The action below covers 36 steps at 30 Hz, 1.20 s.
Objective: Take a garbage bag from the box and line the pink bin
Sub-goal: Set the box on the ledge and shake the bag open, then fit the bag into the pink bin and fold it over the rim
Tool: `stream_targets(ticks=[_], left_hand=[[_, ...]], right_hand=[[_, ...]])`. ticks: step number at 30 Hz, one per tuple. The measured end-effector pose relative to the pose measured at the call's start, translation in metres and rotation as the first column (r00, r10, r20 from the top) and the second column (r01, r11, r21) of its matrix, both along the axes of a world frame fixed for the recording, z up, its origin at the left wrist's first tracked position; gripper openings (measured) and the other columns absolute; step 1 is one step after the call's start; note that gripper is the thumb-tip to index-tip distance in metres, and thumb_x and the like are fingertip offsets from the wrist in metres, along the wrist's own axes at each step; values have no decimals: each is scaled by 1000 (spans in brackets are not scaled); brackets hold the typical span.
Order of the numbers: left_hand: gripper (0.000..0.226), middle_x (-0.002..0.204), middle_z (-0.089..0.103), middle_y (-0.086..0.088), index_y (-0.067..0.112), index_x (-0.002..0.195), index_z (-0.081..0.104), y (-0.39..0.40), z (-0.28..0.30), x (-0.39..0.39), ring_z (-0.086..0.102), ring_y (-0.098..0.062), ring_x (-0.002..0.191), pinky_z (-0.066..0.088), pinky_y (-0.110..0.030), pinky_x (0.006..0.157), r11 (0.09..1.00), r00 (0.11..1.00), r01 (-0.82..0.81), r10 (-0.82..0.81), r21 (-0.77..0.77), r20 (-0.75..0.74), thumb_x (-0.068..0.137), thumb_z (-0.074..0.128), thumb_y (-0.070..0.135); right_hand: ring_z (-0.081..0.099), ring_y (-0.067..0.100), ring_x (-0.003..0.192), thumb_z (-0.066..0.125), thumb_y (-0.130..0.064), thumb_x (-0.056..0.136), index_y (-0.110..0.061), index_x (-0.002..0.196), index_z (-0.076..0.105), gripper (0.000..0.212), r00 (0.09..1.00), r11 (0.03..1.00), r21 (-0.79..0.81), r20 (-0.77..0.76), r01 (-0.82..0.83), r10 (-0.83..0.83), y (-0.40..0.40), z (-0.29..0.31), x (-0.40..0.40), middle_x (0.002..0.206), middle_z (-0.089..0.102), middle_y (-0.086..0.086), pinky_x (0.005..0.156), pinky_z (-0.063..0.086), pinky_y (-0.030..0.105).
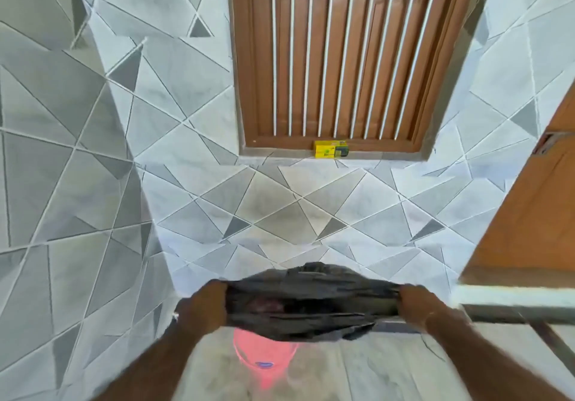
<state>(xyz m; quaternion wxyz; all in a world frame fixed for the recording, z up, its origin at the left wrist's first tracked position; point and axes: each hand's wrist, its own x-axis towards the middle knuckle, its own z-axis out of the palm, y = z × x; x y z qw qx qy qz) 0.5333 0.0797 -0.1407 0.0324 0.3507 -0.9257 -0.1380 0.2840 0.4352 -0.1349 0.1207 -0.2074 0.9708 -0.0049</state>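
The black garbage bag (311,301) is out of its box. The little yellow box (331,149) sits far off on the window ledge, under the brown barred window (351,58). So the first part of the job looks done.

Now both hands hold the bag. The left hand (203,305) pinches one side of it. The right hand (415,304) pinches the other side. The hands are wide apart, and the bag is pulled out flat and long between them. Its mouth looks a bit open in the middle, but the picture is blurry, so I cannot be sure.

The pink bin (264,357) stands on the floor, right under the bag. Only part of it shows, because the bag hides its top. I cannot tell if the bag touches the bin or just hangs above it.

The bin does not look lined yet. The bag is not pushed down inside, and no edge is folded over the rim. What is left, I think, is to open the bag wide, drop it into the bin, and fold its top around the rim.
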Motion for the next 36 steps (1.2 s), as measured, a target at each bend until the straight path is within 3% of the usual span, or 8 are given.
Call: stream_targets(ticks=[8,16,19,23,25,27,31,36], left_hand=[[31,115,69,-12,10,114,63,40,29,-15,64,-34,107,49,-42,96,932,890,-330,360,149,-281,87,52,18],[53,139,49,-14,8,133,47,44,21,-24,56,-31,122,43,-38,107,997,999,43,-44,63,17,82,60,12],[59,138,47,-13,12,128,45,35,74,-34,60,-35,113,50,-47,97,997,980,3,-18,-75,-199,71,51,22],[62,152,36,-2,13,132,47,93,120,-41,54,-34,109,54,-49,70,871,798,-330,51,-365,-601,73,52,-5],[66,152,36,-4,16,144,36,114,61,-30,54,-33,110,55,-50,73,920,978,-99,19,-380,-208,81,49,-1],[59,148,38,-4,25,146,29,127,-16,-4,56,-32,118,52,-50,90,998,986,-24,32,-51,165,90,45,17],[49,149,41,-7,20,143,34,136,-70,28,57,-36,118,51,-49,94,992,987,-118,112,52,113,95,41,20],[50,143,44,-1,19,135,43,144,-41,13,54,-27,123,46,-43,99,956,958,-285,281,74,54,86,48,11]], right_hand=[[64,38,107,56,-19,85,-1,104,64,28,967,910,-362,-75,200,-243,-29,32,-6,113,68,21,85,51,35],[58,35,117,54,-11,83,-2,119,59,37,996,955,-295,-92,-7,-21,-21,40,-12,123,63,19,98,45,36],[60,43,106,51,-1,78,3,111,57,34,969,869,-488,-245,-87,-41,-21,88,-23,117,58,27,92,47,43],[53,42,103,48,5,77,-4,125,47,49,846,614,-727,-505,-308,-174,-17,112,-28,126,49,24,88,48,48],[57,39,101,52,-12,86,-12,139,38,55,903,855,-407,-404,-321,147,-5,58,-27,126,53,18,86,51,44],[63,35,104,52,-35,89,-13,132,48,49,971,973,-47,56,-228,230,11,-15,-27,121,63,15,89,52,38],[65,23,103,55,-46,87,-31,121,61,38,948,974,-116,235,-193,216,41,-90,-26,118,68,4,90,50,31],[60,32,111,50,-32,92,-9,108,64,32,985,959,-271,130,-79,117,25,-49,-9,117,67,14,90,45,33]])
